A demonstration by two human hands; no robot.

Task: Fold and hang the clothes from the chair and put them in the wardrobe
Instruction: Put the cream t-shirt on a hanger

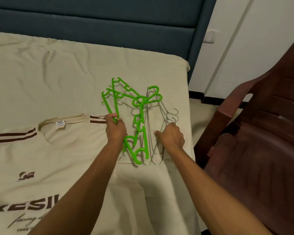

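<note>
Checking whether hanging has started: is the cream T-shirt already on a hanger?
No, the cream T-shirt lies flat on the bed, with the green hangers beside it.

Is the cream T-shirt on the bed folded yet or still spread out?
Spread out: the cream T-shirt lies flat, neckline, label and chest print all showing.

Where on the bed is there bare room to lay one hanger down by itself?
Bare sheet lies between the headboard and the T-shirt, left of the green hangers. It is crowded near the bed's right edge, where the wire hangers and both hands, left hand and right hand, sit.
</note>
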